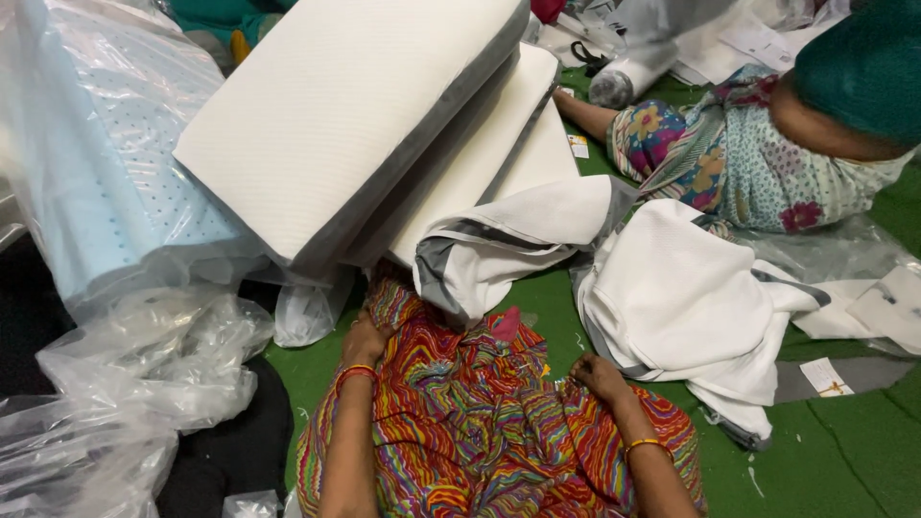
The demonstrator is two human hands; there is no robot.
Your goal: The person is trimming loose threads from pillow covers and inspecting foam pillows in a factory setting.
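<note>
Left hand (pixel 365 341), right hand (pixel 597 374) lowered, knuckles up
</note>
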